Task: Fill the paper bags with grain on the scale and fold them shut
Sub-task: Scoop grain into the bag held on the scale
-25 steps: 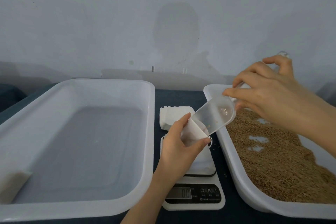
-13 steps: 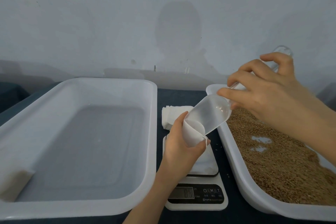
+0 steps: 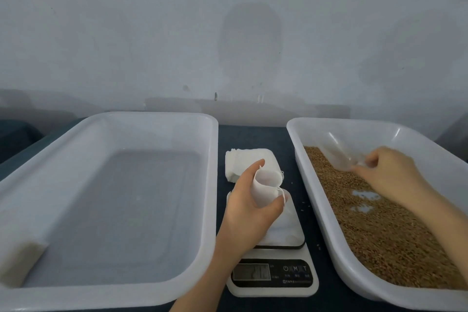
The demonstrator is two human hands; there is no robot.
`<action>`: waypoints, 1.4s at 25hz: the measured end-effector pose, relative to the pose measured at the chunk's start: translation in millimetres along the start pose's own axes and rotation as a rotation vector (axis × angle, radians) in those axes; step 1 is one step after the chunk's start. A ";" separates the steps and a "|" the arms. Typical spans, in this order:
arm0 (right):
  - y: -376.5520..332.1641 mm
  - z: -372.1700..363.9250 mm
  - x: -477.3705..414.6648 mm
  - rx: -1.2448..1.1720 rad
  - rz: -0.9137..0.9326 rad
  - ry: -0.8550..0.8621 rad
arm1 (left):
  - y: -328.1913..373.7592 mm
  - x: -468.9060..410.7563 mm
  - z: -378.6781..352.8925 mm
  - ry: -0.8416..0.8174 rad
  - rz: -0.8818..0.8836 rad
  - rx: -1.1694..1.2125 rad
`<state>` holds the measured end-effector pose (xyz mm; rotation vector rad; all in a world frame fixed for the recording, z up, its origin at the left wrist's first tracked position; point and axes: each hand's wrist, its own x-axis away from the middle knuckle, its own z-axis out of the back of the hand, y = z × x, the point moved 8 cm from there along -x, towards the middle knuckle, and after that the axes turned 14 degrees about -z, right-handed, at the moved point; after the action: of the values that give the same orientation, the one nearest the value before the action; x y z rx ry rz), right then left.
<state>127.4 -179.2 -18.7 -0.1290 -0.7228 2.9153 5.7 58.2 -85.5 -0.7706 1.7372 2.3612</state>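
My left hand (image 3: 247, 206) grips a small white paper bag (image 3: 266, 189) upright over the white kitchen scale (image 3: 276, 261), holding its mouth open. My right hand (image 3: 390, 175) holds the handle of a clear plastic scoop (image 3: 340, 153), which lies on the brown grain (image 3: 374, 225) in the white tray (image 3: 316, 200) on the right. The scoop's bowl points to the far left of the tray. A stack of flat white bags (image 3: 243, 162) lies behind the scale.
A large white tray (image 3: 212, 185) stands on the left, with a filled white bag (image 3: 17, 258) leaning in its near left corner. A few loose grains (image 3: 305, 208) lie on the dark table between scale and grain tray. A grey wall rises behind.
My right hand has drawn the scoop away from the bag's mouth and lowered it into the grain tray. My left hand still holds the bag over the scale.
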 end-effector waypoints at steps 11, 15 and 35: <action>19.7 -49.2 -6.3 0.248 -0.039 -0.178 | -3.6 -0.1 2.3 -0.010 0.020 -0.022; 21.6 -56.1 -3.8 0.319 -0.041 -0.231 | -2.7 0.7 1.4 -0.021 0.021 -0.027; 12.6 -22.0 6.8 0.397 -0.065 0.067 | 0.5 1.1 0.5 -0.030 0.019 -0.037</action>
<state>121.9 -179.2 -44.3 -0.1560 -0.1273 2.9061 4.5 58.3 -85.4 -0.7223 1.7010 2.4116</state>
